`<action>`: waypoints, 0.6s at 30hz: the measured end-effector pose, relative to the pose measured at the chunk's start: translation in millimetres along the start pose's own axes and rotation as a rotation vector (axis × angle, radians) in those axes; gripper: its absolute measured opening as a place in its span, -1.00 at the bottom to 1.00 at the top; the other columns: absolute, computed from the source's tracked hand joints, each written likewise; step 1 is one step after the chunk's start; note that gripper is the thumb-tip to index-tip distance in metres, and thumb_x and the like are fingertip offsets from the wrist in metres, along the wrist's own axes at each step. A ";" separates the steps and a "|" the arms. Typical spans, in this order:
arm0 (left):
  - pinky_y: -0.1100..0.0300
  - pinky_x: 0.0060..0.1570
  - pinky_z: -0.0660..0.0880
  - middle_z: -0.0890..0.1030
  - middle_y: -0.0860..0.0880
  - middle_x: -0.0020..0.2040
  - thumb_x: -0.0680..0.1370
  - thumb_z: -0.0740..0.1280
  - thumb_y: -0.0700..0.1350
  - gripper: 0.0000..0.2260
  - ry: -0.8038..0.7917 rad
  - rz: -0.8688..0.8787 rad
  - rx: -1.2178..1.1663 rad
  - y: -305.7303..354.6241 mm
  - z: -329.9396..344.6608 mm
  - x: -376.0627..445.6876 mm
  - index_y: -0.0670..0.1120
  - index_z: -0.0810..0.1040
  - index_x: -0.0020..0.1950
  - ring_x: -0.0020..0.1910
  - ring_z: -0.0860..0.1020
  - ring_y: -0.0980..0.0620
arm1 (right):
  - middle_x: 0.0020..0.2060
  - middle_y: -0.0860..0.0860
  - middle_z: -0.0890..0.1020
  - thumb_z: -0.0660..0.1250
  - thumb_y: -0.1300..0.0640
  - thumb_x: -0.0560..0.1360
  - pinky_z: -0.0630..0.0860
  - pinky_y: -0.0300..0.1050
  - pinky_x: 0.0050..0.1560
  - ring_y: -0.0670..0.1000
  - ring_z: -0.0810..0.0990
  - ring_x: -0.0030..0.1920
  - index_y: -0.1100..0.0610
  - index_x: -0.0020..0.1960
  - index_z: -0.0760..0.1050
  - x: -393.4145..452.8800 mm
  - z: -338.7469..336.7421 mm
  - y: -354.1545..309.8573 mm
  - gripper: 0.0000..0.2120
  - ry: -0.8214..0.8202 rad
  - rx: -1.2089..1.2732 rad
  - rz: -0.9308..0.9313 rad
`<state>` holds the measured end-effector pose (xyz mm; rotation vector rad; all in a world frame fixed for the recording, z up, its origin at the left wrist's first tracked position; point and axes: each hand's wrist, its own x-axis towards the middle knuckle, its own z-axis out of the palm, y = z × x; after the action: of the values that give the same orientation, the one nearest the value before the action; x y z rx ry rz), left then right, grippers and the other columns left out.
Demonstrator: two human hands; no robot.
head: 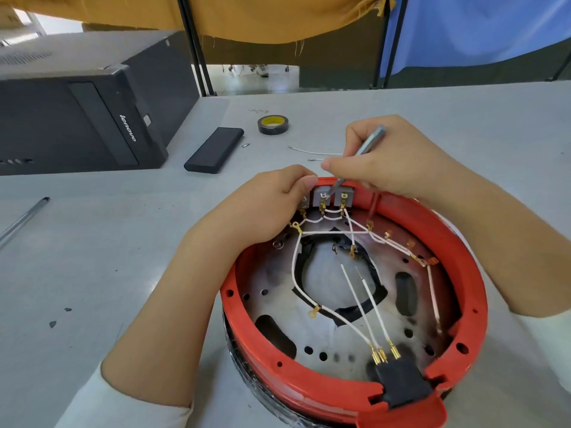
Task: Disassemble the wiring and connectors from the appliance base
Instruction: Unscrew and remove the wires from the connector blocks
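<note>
A round red appliance base lies upside down on the table, showing a metal plate with white wires and brass terminals. Grey switch blocks sit at its far rim. My right hand grips a slim grey screwdriver, whose tip rests on a terminal of the middle block. My left hand holds the far rim, its fingers curled at the leftmost block. A black plug socket with three brass connectors sits at the near rim.
A black computer tower lies at the far left. A black rectangular case, a roll of black tape and a loose white wire lie beyond the base. A pen-like rod lies at the left edge.
</note>
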<state>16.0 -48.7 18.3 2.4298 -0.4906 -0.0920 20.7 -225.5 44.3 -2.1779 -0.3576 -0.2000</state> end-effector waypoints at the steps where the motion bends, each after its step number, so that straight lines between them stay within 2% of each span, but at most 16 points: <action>1: 0.10 0.09 0.42 0.58 0.03 0.03 0.64 0.05 0.06 -0.73 0.000 -0.001 0.005 -0.2 0.3 0.3 0.08 0.49 0.21 0.04 0.50 0.04 | -0.67 -0.11 0.38 0.45 0.12 0.38 0.26 -0.34 -0.57 -0.15 0.33 -0.62 0.09 -0.43 0.37 1.8 1.1 1.4 -0.69 0.019 0.029 0.002; 4: 0.16 -0.01 0.42 0.57 0.05 -0.02 0.65 0.06 0.03 -0.75 0.004 -0.001 0.011 -2.2 0.8 1.5 0.11 0.49 0.20 -0.02 0.50 0.06 | -0.65 -0.10 0.37 0.42 0.18 0.37 0.27 -0.24 -0.50 -0.14 0.30 -0.61 0.06 -0.47 0.32 0.9 6.2 8.8 -0.66 0.089 0.096 0.004; 6: 0.22 -0.10 0.39 0.56 0.07 -0.06 0.65 0.06 0.03 -0.76 0.012 0.002 0.015 -3.0 1.3 2.3 0.11 0.49 0.19 -0.07 0.49 0.09 | -0.67 -0.10 0.37 0.40 0.21 0.38 0.25 -0.25 -0.50 -0.13 0.29 -0.64 0.05 -0.49 0.31 -0.9 6.3 14.4 -0.63 0.120 0.165 0.003; 11: 0.32 -0.15 0.37 0.55 0.12 -0.13 0.64 0.07 0.03 -0.77 0.016 0.004 0.001 -3.9 1.6 2.2 0.14 0.49 0.16 -0.12 0.48 0.16 | -0.67 -0.09 0.43 0.42 0.06 0.43 0.31 -0.34 -0.53 -0.14 0.37 -0.63 0.07 -0.45 0.30 -5.6 6.1 14.2 -0.61 0.147 0.084 -0.061; 18: 0.22 -0.03 0.42 0.58 0.08 -0.07 0.64 0.08 0.03 -0.78 0.014 -0.004 -0.002 -3.8 1.4 1.7 0.16 0.49 0.15 -0.05 0.52 0.10 | -0.60 0.04 0.54 0.44 -0.12 0.41 0.40 -0.27 -0.57 -0.03 0.42 -0.68 0.08 -0.41 0.33 -11.4 3.5 8.1 -0.58 0.125 0.089 -0.042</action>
<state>18.5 -47.5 15.0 2.4274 -0.4798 -0.0775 12.6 -229.3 33.0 -2.0602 -0.3351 -0.3360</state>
